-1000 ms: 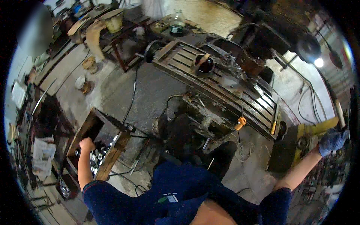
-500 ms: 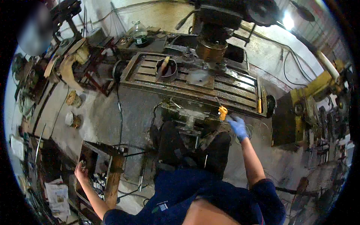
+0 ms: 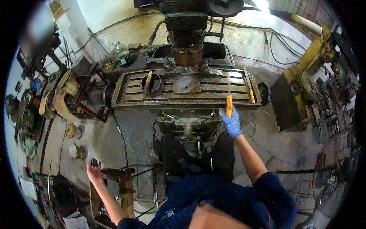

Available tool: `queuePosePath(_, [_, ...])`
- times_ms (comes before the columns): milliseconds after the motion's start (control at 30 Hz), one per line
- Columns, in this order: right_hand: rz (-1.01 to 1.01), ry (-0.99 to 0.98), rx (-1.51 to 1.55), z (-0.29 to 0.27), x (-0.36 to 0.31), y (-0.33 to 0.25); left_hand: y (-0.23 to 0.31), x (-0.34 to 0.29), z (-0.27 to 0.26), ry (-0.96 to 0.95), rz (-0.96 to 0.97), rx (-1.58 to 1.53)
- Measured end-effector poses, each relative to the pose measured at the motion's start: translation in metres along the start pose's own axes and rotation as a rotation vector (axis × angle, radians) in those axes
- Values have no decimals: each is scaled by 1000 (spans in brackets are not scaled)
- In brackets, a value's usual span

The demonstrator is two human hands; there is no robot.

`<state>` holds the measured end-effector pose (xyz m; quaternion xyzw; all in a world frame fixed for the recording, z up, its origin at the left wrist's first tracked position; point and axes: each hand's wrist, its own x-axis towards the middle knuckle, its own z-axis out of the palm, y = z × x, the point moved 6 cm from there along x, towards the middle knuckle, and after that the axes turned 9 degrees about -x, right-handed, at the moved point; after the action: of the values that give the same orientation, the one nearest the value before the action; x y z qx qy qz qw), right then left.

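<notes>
My left hand (image 3: 95,174) is bare and closed round a small dark block (image 3: 94,162), above a wooden crate (image 3: 129,196) with metal pieces in it. My right hand (image 3: 231,124), in a blue glove, grips a tool with a yellow-orange handle (image 3: 229,106) at the front edge of a slotted machine table (image 3: 145,102). The tool's far end is blurred, so its kind is unclear. On that table stand a round pan (image 3: 154,86) with a wooden-handled brush (image 3: 148,82) leaning in it, and a flat metal plate (image 3: 187,85) under the machine's spindle (image 3: 187,53).
Another yellow handle (image 3: 252,96) lies at the table's right end. A large clear bottle (image 3: 122,55) stands behind on the left. Two tins (image 3: 77,152) sit on the floor at the left. A yellow-green machine (image 3: 291,95) stands at the right, near coiled wire (image 3: 248,128).
My left hand has lifted off the crate, and a dark block now shows in it. The right hand has turned the yellow tool more upright. The view has shifted.
</notes>
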<state>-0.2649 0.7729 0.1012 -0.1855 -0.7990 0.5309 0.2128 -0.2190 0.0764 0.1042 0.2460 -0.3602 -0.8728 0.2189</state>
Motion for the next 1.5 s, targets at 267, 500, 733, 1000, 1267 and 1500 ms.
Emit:
queuePosePath(267, [-242, -405, -978, 0, 11, -142, -44, -7, 55, -139, -102, -32])
queuePosePath(500, [-192, -492, -1215, 61, 70, -123, -74, -33, 91, -116, -182, 13])
queuePosePath(733, [-169, -492, -1071, 68, 70, -116, -97, -25, 82, -226, -186, 2])
queuePosePath(1000, [-228, -1118, -690, 21, -65, -107, -177, -80, 156, -485, -359, 303])
queuePosePath(1267, [-311, -995, -989, 4, -67, -102, -275, -127, 316, -885, -210, 729])
queuePosePath(1500, [-367, -519, -279, -24, 26, -111, -296, -116, 441, -878, 815, 1289])
